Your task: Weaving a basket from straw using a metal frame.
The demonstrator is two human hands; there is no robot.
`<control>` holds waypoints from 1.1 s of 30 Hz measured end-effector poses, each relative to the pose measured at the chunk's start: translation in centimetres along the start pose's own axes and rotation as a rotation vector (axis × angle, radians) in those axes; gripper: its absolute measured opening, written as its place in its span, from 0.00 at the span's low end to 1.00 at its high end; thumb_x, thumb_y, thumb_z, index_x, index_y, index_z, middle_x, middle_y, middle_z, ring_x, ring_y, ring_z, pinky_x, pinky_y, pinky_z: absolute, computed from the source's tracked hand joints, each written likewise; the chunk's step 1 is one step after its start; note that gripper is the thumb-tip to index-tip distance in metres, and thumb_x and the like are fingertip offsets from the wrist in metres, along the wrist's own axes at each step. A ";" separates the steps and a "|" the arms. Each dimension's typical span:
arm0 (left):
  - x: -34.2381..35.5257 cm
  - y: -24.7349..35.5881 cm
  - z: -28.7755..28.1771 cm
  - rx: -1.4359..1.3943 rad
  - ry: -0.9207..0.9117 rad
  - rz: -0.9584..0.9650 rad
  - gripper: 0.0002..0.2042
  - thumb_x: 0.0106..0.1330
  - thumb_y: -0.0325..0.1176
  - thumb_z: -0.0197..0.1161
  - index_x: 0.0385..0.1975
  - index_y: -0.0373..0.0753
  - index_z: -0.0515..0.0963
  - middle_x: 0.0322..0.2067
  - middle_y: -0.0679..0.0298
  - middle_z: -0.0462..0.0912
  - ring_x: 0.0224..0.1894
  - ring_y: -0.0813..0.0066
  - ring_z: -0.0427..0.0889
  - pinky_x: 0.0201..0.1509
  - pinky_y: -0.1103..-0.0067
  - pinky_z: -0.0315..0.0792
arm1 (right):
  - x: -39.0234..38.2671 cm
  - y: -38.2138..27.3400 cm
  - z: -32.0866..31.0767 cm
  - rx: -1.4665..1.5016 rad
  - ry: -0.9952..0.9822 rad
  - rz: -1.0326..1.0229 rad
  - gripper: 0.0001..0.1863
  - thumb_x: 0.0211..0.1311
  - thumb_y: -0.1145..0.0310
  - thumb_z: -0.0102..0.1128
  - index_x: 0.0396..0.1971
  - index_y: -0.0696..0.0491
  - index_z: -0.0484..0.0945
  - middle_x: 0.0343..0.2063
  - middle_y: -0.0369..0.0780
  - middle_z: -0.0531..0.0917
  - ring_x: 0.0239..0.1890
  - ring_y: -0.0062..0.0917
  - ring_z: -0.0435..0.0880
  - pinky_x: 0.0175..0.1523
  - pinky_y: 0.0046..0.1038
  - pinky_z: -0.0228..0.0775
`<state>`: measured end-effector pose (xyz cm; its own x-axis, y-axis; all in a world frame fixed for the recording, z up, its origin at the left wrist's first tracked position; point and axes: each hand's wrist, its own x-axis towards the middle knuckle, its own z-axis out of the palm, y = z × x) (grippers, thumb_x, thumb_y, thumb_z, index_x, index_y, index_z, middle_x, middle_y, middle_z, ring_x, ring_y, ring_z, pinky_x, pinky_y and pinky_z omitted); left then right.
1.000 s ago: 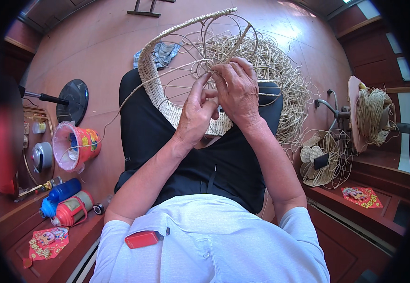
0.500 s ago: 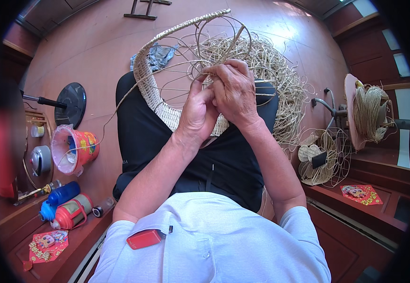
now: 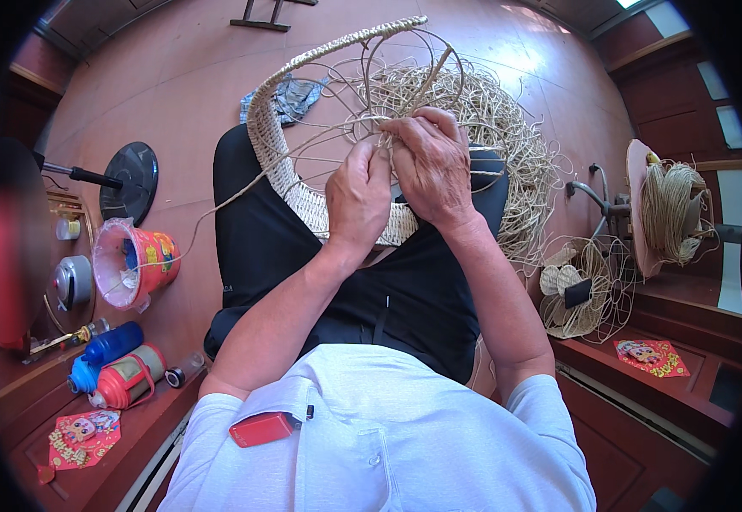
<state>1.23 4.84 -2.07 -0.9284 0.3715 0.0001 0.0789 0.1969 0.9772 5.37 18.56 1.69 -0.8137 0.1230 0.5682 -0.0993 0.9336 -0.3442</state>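
A curved, half-woven basket piece (image 3: 263, 124) of pale cord rests over my lap, its wire frame (image 3: 449, 61) showing bare at the far right. My left hand (image 3: 359, 198) is closed, thumb and fingers pinched on a strand of cord (image 3: 239, 198) that trails off to the left toward a bucket. Beside it my right hand (image 3: 433, 166) is closed around the wires and cord at the frame. What lies under its fingers is mostly hidden. Thin wires and cord loops spread out just beyond both hands.
A big heap of loose cord (image 3: 524, 183) lies on the floor beyond and right of my knees. To the left stand a pink-lined bucket (image 3: 136, 264) and bottles (image 3: 124, 375). On the right are a cord spool (image 3: 674, 209) and another wire-framed woven piece (image 3: 593, 316).
My left hand has turned over, from palm showing to its back showing, and pinches near the right hand's fingertips. The view has shifted slightly; the right hand stays at the frame.
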 end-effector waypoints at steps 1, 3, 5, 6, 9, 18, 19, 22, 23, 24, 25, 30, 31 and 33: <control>-0.5 0.5 -0.6 0.163 0.051 0.094 0.14 0.83 0.42 0.62 0.40 0.35 0.80 0.23 0.54 0.82 0.27 0.57 0.85 0.36 0.61 0.76 | 0.0 -0.1 0.1 0.001 0.003 0.001 0.13 0.66 0.70 0.62 0.48 0.45 0.88 0.41 0.32 0.91 0.60 0.31 0.81 0.64 0.41 0.66; -0.9 1.1 -2.0 0.179 0.057 0.093 0.13 0.83 0.40 0.62 0.41 0.35 0.80 0.24 0.54 0.83 0.29 0.53 0.85 0.37 0.60 0.76 | -0.1 -0.3 0.2 0.019 0.033 0.015 0.13 0.66 0.72 0.63 0.48 0.44 0.88 0.41 0.32 0.91 0.60 0.29 0.81 0.64 0.40 0.65; -1.4 1.3 -3.0 0.195 0.060 0.089 0.12 0.83 0.39 0.62 0.41 0.36 0.81 0.25 0.54 0.84 0.30 0.50 0.86 0.37 0.60 0.76 | -0.1 -0.3 0.2 0.006 0.029 0.007 0.12 0.66 0.71 0.64 0.48 0.43 0.88 0.41 0.31 0.91 0.60 0.29 0.81 0.64 0.40 0.66; -1.6 1.4 -3.5 0.175 0.019 0.149 0.12 0.83 0.38 0.62 0.41 0.35 0.81 0.25 0.57 0.83 0.27 0.61 0.82 0.35 0.65 0.75 | 0.0 -0.4 0.2 -0.008 0.022 -0.003 0.12 0.67 0.70 0.66 0.48 0.43 0.87 0.40 0.31 0.91 0.60 0.29 0.81 0.64 0.39 0.66; -2.0 1.2 -4.8 0.208 -0.070 0.279 0.09 0.82 0.33 0.64 0.40 0.34 0.82 0.32 0.57 0.84 0.30 0.68 0.82 0.37 0.70 0.75 | -0.2 -0.4 0.7 0.021 0.040 0.006 0.09 0.67 0.65 0.71 0.46 0.42 0.88 0.40 0.31 0.91 0.59 0.28 0.81 0.64 0.39 0.66; -7.8 8.0 -15.5 -0.027 -0.292 0.070 0.06 0.74 0.29 0.70 0.35 0.34 0.84 0.30 0.65 0.80 0.37 0.71 0.82 0.60 0.62 0.76 | -0.1 0.9 2.0 0.043 0.160 -0.014 0.09 0.65 0.58 0.77 0.41 0.40 0.88 0.38 0.28 0.90 0.57 0.27 0.82 0.60 0.37 0.68; -7.9 8.1 -17.9 -0.153 -0.140 0.021 0.08 0.75 0.31 0.68 0.35 0.34 0.84 0.32 0.66 0.81 0.38 0.72 0.84 0.59 0.66 0.79 | -0.2 1.2 2.1 0.028 0.186 -0.035 0.08 0.65 0.58 0.77 0.40 0.40 0.88 0.38 0.27 0.90 0.57 0.26 0.83 0.59 0.36 0.69; -5.4 7.5 -30.1 -0.125 0.109 0.289 0.14 0.86 0.40 0.59 0.41 0.35 0.83 0.34 0.65 0.81 0.31 0.80 0.82 0.34 0.82 0.76 | -0.3 1.7 2.4 0.012 0.218 -0.014 0.09 0.63 0.56 0.78 0.39 0.39 0.87 0.38 0.25 0.90 0.57 0.24 0.83 0.58 0.35 0.71; -4.9 8.4 -34.0 -0.122 0.243 0.207 0.15 0.86 0.41 0.59 0.42 0.36 0.82 0.34 0.66 0.80 0.29 0.82 0.80 0.32 0.84 0.73 | -0.4 1.7 2.6 -0.004 0.209 -0.026 0.09 0.63 0.55 0.78 0.39 0.39 0.87 0.37 0.25 0.89 0.57 0.24 0.83 0.58 0.34 0.71; -4.3 8.3 -38.4 -0.089 0.345 0.172 0.14 0.86 0.42 0.60 0.43 0.37 0.82 0.32 0.67 0.77 0.27 0.83 0.76 0.31 0.83 0.70 | -0.5 1.7 2.8 0.002 0.207 -0.035 0.10 0.64 0.53 0.77 0.39 0.39 0.87 0.38 0.25 0.88 0.57 0.22 0.83 0.58 0.34 0.71; -3.8 7.8 -42.8 -0.061 0.452 0.141 0.14 0.86 0.43 0.60 0.43 0.38 0.82 0.29 0.69 0.75 0.25 0.84 0.72 0.29 0.83 0.68 | -0.4 1.5 2.9 0.005 0.230 -0.015 0.10 0.64 0.53 0.77 0.39 0.39 0.87 0.38 0.25 0.88 0.57 0.22 0.83 0.58 0.34 0.71; -3.1 8.1 -60.2 0.200 0.928 0.009 0.19 0.79 0.50 0.69 0.49 0.38 0.86 0.24 0.74 0.66 0.24 0.84 0.65 0.28 0.83 0.63 | -0.9 1.3 2.6 -0.005 0.187 0.015 0.10 0.66 0.52 0.75 0.38 0.39 0.86 0.41 0.26 0.86 0.58 0.22 0.81 0.59 0.36 0.71; -3.2 8.3 -63.8 0.273 1.025 -0.004 0.21 0.77 0.51 0.71 0.51 0.37 0.86 0.25 0.74 0.70 0.23 0.83 0.65 0.28 0.83 0.64 | -0.8 1.2 2.8 0.004 0.194 0.014 0.10 0.66 0.52 0.75 0.38 0.39 0.86 0.41 0.25 0.86 0.59 0.22 0.81 0.59 0.36 0.70; -3.9 10.4 -73.3 0.573 1.105 0.073 0.24 0.78 0.54 0.68 0.54 0.37 0.88 0.31 0.65 0.85 0.24 0.77 0.75 0.30 0.75 0.72 | -0.4 0.7 3.1 0.050 0.233 0.013 0.10 0.67 0.52 0.74 0.38 0.40 0.86 0.39 0.26 0.86 0.59 0.23 0.81 0.59 0.37 0.70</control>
<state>-20.91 -61.12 23.62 -0.7014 -0.5081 0.4999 0.0326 0.6778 0.7346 3.84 18.18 -1.07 -0.6618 0.2147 0.7182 -0.1222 0.9144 -0.3859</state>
